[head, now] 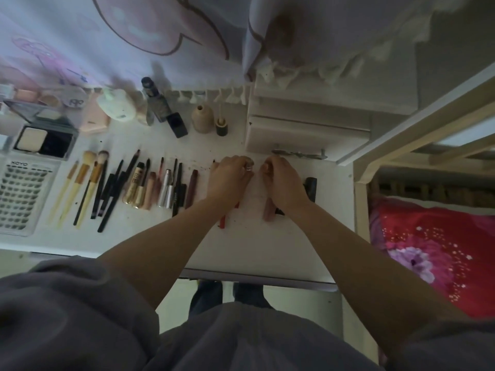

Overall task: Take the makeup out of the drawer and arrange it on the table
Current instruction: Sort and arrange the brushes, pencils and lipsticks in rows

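Hands, left [231,174] and right [281,180], over table [267,245]; fingers curled, grip contents unclear.

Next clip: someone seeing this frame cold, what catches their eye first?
Probably the row of brushes, pencils and tubes lying side by side across the white table, left of centre. Next, the two hands: the left hand and right hand work close together at the row's right end, fingers curled, what they hold hidden. After that, the bright red floral bedding at the right edge.
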